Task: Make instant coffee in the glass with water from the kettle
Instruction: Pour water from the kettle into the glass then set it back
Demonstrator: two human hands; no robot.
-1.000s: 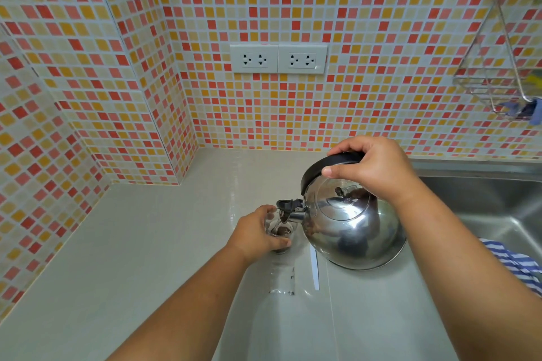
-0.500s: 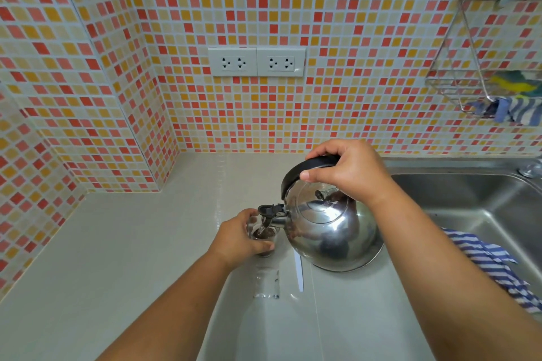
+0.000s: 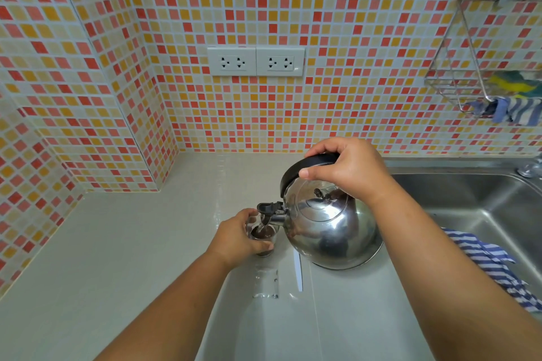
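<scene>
The kettle point(image 3: 328, 226) tips left, spout point(image 3: 268, 211) down over the glass point(image 3: 264, 236) on the counter point(image 3: 117, 243) — right hand point(image 3: 349, 168) wrapped round its handle. Left hand point(image 3: 237, 237) grips the glass, hiding most of it; dark liquid shows inside.

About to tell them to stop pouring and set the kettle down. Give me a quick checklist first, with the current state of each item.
1. Spout over glass mouth: ok, stream lands inside.
2. Left hand steadying the glass: ok, wrapped around its side.
3. Right hand firm on the kettle handle: ok.
4. Fill level below rim: cannot tell, hand hides most of the glass.
5. Counter spot to set the kettle down: ok, bare to the left.
6. Striped cloth clear of the kettle: ok, beside the sink.
</scene>
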